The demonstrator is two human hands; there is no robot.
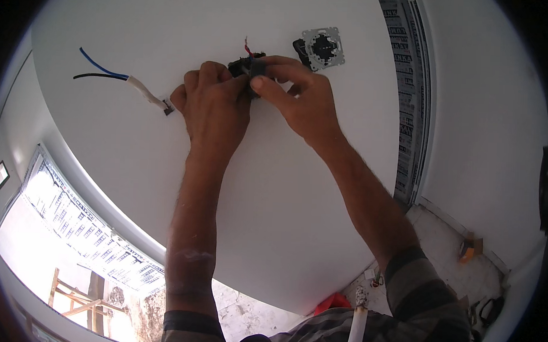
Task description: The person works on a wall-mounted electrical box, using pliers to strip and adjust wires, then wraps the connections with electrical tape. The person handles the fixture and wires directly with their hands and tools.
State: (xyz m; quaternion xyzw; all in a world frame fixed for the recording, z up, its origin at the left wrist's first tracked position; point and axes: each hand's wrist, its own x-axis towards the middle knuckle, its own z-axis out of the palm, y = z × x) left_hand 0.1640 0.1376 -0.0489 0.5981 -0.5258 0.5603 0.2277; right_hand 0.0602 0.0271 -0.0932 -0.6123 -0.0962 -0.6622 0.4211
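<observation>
On the white wall, both hands meet at a small black electrical fitting (237, 66), with a red wire (248, 48) sticking up above it. My left hand (215, 102) has its fingers bent and closed on the fitting's left side, the fingertips partly hidden. From the right, my right hand (300, 99) pinches a dark grey piece (257, 68) between thumb and fingers, up against the fitting. Its exact kind is not clear. Left of my left hand, a white-sheathed cable (145, 93) with blue and black wires comes out of a wall opening (168, 106).
A socket mechanism with a grey metal frame (323, 48) hangs off the wall at the upper right. Film-covered frames (407, 103) edge the wall on the right and lower left. A cigarette (357, 327) with ash juts up in front of me. A red object (332, 303) lies below.
</observation>
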